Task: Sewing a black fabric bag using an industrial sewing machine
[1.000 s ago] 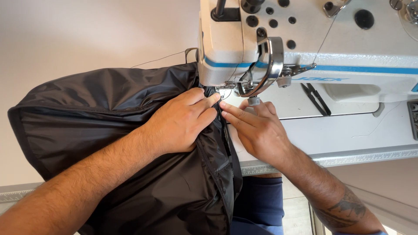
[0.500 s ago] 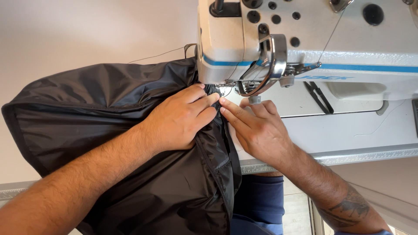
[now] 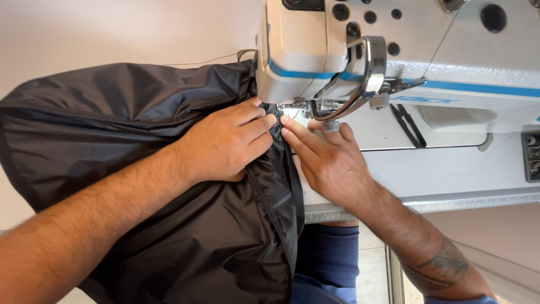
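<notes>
Black nylon fabric [image 3: 140, 129] lies bunched across the table [image 3: 67, 34] under my hands at the white sewing machine [image 3: 405, 62]. My left hand [image 3: 225, 143] presses flat on the cloth, fingers close together, tips at the presser foot [image 3: 292, 108]. My right hand [image 3: 329, 163] rests beside it, fingers extended and together, pinning the seam edge just below the needle area.
</notes>
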